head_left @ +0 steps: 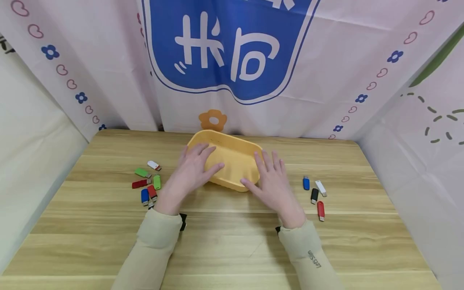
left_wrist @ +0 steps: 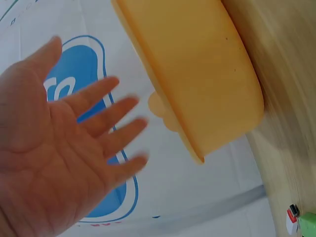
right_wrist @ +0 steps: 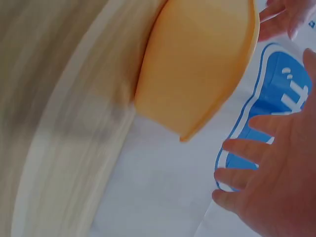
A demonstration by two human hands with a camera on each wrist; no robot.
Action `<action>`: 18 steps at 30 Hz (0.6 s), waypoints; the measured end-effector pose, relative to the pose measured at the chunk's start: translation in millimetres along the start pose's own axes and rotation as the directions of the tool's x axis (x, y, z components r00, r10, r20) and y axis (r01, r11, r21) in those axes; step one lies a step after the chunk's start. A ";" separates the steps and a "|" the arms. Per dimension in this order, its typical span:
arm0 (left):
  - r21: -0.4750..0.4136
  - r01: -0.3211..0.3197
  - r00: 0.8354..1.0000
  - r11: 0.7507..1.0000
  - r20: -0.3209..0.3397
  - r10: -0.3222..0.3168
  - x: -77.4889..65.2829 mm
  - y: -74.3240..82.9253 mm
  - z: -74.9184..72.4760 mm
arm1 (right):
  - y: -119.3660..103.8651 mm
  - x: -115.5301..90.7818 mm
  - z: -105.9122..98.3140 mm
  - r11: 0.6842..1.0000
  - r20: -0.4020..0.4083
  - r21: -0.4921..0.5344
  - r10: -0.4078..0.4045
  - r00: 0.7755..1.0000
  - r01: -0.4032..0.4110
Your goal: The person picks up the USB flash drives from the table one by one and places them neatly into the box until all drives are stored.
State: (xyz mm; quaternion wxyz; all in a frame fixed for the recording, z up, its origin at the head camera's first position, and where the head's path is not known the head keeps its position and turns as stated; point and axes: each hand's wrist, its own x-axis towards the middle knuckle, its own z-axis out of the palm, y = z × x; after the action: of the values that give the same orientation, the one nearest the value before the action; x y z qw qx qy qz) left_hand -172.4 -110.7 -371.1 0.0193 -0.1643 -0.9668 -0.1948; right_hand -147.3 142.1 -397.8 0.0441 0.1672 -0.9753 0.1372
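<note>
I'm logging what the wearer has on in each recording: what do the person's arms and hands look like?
The left hand and right hand show no gloves or rings. The left sleeve and right sleeve are cream with broad cuffs; dark lettering marks the right one. A small black piece shows beside each cuff, its nature unclear.

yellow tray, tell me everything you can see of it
The yellow tray is oblong, with rounded corners, smooth walls and a slightly flared rim; it looks like plastic. A few small dark specks show on its walls. It stands upright on the wooden table, near the back edge, slightly skewed, its right end nearer the person. Nothing shows inside. The left grip and right grip overlap its ends in the head view, but the wrist views show gaps, so neither appears to touch it.
</note>
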 end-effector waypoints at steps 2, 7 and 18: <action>-0.024 -0.009 0.999 1.000 0.045 0.010 -0.9 -2.1 -1.3 | -5.0 -0.4 2.3 0.999 0.007 -0.008 -0.039 0.999 0.039; -0.055 0.001 0.990 0.999 0.139 0.007 -3.6 -7.2 -4.1 | -14.0 -1.2 10.6 0.989 -0.016 -0.009 -0.151 0.988 0.151; -0.052 -0.027 0.976 0.998 0.212 0.037 -8.0 -18.1 -7.8 | -22.7 0.6 24.3 0.934 -0.094 -0.021 -0.357 0.929 0.356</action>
State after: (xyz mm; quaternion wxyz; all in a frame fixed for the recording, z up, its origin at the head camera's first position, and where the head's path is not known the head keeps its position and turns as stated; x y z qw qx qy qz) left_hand -170.9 -131.9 -371.3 -0.0853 -0.2004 -0.9555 -0.1990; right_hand -141.1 114.4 -415.3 0.1158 0.3345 -0.9258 0.1329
